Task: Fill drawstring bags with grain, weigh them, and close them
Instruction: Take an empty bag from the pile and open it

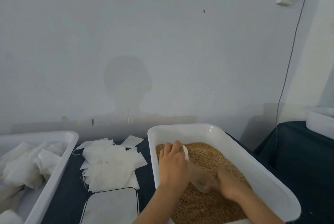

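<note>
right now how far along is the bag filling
Done: several filled white fabric bags lie in the left white plastic tub. In hand: the left hand holds a bag open over the brown grain while the right hand scoops. Left: a pile of flat empty bags, with the white scale bare.

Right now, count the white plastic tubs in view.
3: the grain tub at centre right, under both hands; the tub of filled bags at left; one tub cut off at the right edge.

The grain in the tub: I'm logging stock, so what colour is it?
Golden brown grain, inside the white tub; the head view shows it best.
</note>
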Tool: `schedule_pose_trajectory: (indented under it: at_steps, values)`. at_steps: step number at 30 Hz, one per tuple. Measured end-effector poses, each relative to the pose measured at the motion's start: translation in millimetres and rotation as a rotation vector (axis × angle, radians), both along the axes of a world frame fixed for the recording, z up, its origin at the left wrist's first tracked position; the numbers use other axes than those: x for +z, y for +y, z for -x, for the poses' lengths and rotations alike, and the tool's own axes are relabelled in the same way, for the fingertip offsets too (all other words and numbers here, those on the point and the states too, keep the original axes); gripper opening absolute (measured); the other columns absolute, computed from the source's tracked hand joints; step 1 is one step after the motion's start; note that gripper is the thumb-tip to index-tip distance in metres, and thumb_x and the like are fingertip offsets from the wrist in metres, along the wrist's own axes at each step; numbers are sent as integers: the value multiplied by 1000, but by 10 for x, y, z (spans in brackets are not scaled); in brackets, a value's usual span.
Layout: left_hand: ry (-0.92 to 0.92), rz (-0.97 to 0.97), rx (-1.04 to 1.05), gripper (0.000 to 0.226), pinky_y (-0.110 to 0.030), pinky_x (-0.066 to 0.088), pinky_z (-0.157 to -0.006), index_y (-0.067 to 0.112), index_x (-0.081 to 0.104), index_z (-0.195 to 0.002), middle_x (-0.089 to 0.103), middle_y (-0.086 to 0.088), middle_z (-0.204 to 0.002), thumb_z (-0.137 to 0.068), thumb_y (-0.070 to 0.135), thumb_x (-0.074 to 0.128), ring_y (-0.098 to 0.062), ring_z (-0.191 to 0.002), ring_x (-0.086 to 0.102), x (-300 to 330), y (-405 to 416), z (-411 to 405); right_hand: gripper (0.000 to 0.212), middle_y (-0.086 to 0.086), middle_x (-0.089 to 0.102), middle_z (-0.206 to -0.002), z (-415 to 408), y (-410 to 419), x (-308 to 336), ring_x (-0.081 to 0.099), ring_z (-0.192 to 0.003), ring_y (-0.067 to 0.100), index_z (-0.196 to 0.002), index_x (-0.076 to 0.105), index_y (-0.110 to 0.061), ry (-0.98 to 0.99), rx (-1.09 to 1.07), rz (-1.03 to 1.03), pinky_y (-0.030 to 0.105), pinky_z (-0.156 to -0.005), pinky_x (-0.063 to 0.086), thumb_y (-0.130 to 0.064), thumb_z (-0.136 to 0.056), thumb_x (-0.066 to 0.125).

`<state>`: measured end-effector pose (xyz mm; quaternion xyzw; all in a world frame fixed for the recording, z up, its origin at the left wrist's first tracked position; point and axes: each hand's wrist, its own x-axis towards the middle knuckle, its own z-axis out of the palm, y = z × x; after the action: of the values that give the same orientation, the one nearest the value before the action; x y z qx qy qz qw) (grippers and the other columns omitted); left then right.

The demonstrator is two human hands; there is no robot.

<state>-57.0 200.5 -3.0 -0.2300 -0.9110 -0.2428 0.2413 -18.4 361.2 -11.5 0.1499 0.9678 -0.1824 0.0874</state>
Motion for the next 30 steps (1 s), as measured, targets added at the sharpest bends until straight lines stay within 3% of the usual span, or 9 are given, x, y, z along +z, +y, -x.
schedule_pose_trajectory:
  at_steps: [6,10,12,15,18,21,25,30]
  values:
    - [-107,0,65,21,-25,36,-82,15,54,-110,60,2,-109,-98,17,37,-15,-99,48,-14,14,6,14,-2,57,-109,-25,35,-27,58,-95,11,-109,55,-16,59,97,-158,23,-83,50,-16,-95,51]
    - [-203,-59,108,27,-23,43,-81,10,40,-123,55,-2,-114,-96,5,39,-13,-98,52,7,-25,10,24,-4,47,-99,-75,3,89,48,-81,7,-118,44,-15,166,240,-255,17,-64,39,-11,-94,46]
    - [-226,-68,131,41,-23,43,-78,6,33,-130,52,-7,-120,-91,-5,41,-16,-99,54,5,-51,15,28,-9,44,-90,-97,45,242,45,-72,3,-117,38,-21,228,313,-313,18,-64,44,-8,-94,46]
    - [-243,-106,118,41,-27,44,-77,8,35,-127,53,-7,-116,-89,-8,40,-19,-98,53,27,-58,5,32,-7,58,-100,-116,174,528,58,-82,8,-121,43,-20,279,399,-498,21,-73,47,-10,-92,52]
    - [-225,-125,105,38,-27,40,-73,11,38,-124,53,-5,-111,-90,-7,39,-17,-94,50,37,-48,-22,28,-7,63,-106,-133,264,698,61,-93,10,-113,51,-23,220,489,-648,22,-76,36,-8,-90,54]
    - [-195,-129,83,39,-26,43,-76,14,39,-125,52,-4,-115,-91,-4,43,-17,-100,48,34,-55,-33,17,-8,64,-102,-130,239,660,60,-91,7,-105,56,-23,123,563,-617,18,-78,41,-13,-91,56]
    - [-180,-87,41,36,-23,44,-81,16,46,-124,48,-3,-123,-92,0,50,-15,-108,48,44,-60,-28,12,-8,59,-93,-57,145,462,52,-82,5,-93,52,-21,159,620,-531,10,-63,35,-9,-91,49]
    - [-234,-22,16,28,-23,46,-85,12,56,-118,46,-5,-130,-92,2,52,-17,-114,48,39,-76,-14,26,-5,62,-103,-9,85,314,58,-95,9,-105,55,-22,75,582,-351,23,-80,48,-2,-89,49]
